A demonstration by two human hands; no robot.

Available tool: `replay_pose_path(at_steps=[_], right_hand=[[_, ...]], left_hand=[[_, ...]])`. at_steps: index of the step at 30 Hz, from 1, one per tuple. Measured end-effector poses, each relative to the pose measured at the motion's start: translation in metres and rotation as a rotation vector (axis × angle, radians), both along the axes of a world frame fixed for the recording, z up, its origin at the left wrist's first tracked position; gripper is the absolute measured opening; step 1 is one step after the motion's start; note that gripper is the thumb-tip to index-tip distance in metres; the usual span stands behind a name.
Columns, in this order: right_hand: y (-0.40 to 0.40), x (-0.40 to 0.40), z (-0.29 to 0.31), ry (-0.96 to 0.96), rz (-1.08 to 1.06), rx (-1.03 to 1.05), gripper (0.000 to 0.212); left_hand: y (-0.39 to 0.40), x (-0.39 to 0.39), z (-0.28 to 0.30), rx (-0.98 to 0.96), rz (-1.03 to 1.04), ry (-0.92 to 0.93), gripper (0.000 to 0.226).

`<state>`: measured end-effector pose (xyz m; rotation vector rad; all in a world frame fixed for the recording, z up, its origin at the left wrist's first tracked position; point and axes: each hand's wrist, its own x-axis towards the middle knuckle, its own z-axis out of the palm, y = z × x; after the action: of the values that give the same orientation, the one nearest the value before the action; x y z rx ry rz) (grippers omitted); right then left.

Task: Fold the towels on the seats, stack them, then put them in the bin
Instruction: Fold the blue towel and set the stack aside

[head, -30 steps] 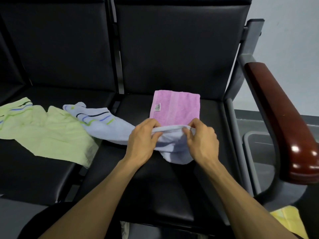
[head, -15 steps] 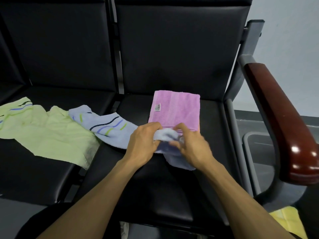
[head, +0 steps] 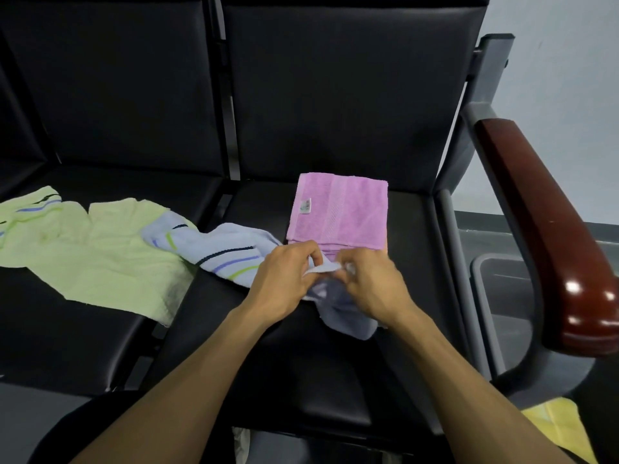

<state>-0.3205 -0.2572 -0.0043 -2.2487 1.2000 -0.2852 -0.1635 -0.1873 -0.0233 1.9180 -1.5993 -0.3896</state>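
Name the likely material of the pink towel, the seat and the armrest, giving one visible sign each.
Pink towel: likely cotton terry; matte, woven band. Seat: leather or vinyl, which is unclear; smooth, faint sheen. Armrest: seemingly varnished wood; reddish-brown with bright glints.

The single head-worn camera is looking forward and down, from close range, at the seats (head: 301,329) and both forearms.
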Motion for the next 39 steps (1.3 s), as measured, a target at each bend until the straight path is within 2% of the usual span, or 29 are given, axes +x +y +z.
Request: replay_pose_path(at_steps=[3, 5, 7, 8, 9, 10, 13, 14, 16, 18, 19, 21, 24, 26, 28, 30, 32, 35, 37, 39], right_hand=[[-0.007, -0.009, 0.003, -0.058, -0.297, -0.170, 0.010], [-0.009, -0.015, 0.008, -0.027, -0.235, -0.137, 0.016], [-0.003, -0.011, 0.011, 0.031, 0.015, 0.026, 0.035], [0.000, -0.009, 0.009, 0.039, 0.113, 0.094, 0.033], [0.002, -0.007, 0.005, 0.031, 0.145, 0.096, 0.020], [0.001, -0.005, 0.005, 0.026, 0.087, 0.045, 0.012], [-0.011, -0.014, 0.004, 0.091, -0.244, -0.196, 0.009], [-0.015, -0.019, 0.003, 0.127, -0.284, -0.230, 0.011], [-0.014, -0.022, 0.007, 0.179, -0.201, -0.163, 0.023], [-0.006, -0.015, 0.006, 0.135, 0.016, 0.010, 0.040], [-0.001, -0.010, 0.003, 0.092, 0.087, 0.056, 0.032], [-0.002, -0.004, -0.001, 0.097, 0.033, -0.049, 0.008], [-0.012, -0.013, 0.000, 0.265, -0.201, -0.228, 0.008], [-0.013, -0.020, 0.003, 0.317, -0.161, -0.186, 0.018], [-0.006, -0.014, 0.003, 0.206, 0.009, -0.033, 0.027], [0.002, -0.006, 0.001, 0.065, 0.082, 0.044, 0.016], [-0.005, -0.005, 0.002, 0.031, -0.088, -0.055, 0.016], [-0.020, -0.020, 0.000, 0.138, -0.329, -0.172, 0.019], [-0.024, -0.027, -0.003, 0.097, -0.358, -0.087, 0.019], [-0.027, -0.026, -0.008, -0.161, -0.372, 0.126, 0.016]], left_hand=[[0.000, 0.001, -0.003, 0.033, -0.016, -0.062, 0.022], [0.001, -0.002, -0.004, 0.021, -0.016, -0.070, 0.020], [0.001, -0.004, -0.003, -0.012, -0.004, -0.062, 0.009], [0.001, -0.005, -0.002, -0.007, 0.008, -0.051, 0.009], [0.000, -0.005, -0.002, 0.005, 0.019, -0.038, 0.010], [0.000, -0.004, -0.002, 0.034, 0.030, -0.039, 0.007], [0.001, 0.001, -0.005, 0.054, 0.021, -0.057, 0.012], [0.002, 0.001, -0.005, 0.049, 0.020, -0.061, 0.014], [0.002, 0.001, -0.004, 0.032, 0.022, -0.059, 0.012], [0.001, 0.000, -0.003, 0.027, 0.022, -0.052, 0.013], [0.001, -0.001, -0.003, 0.031, 0.021, -0.049, 0.014], [0.000, -0.001, -0.003, 0.031, 0.030, -0.045, 0.010], [0.000, 0.003, -0.003, -0.009, 0.063, -0.043, 0.010], [0.000, 0.004, -0.005, -0.037, 0.060, -0.031, 0.011], [0.001, 0.002, -0.004, -0.032, 0.036, -0.027, 0.011], [0.002, 0.000, -0.003, -0.021, 0.032, -0.025, 0.013], [0.001, 0.002, -0.002, -0.017, 0.054, -0.023, 0.016], [0.000, 0.007, -0.002, -0.031, 0.104, 0.013, 0.017], [-0.001, 0.008, -0.001, -0.042, 0.142, 0.109, 0.017], [-0.003, 0.006, 0.001, -0.041, 0.171, 0.209, 0.022]])
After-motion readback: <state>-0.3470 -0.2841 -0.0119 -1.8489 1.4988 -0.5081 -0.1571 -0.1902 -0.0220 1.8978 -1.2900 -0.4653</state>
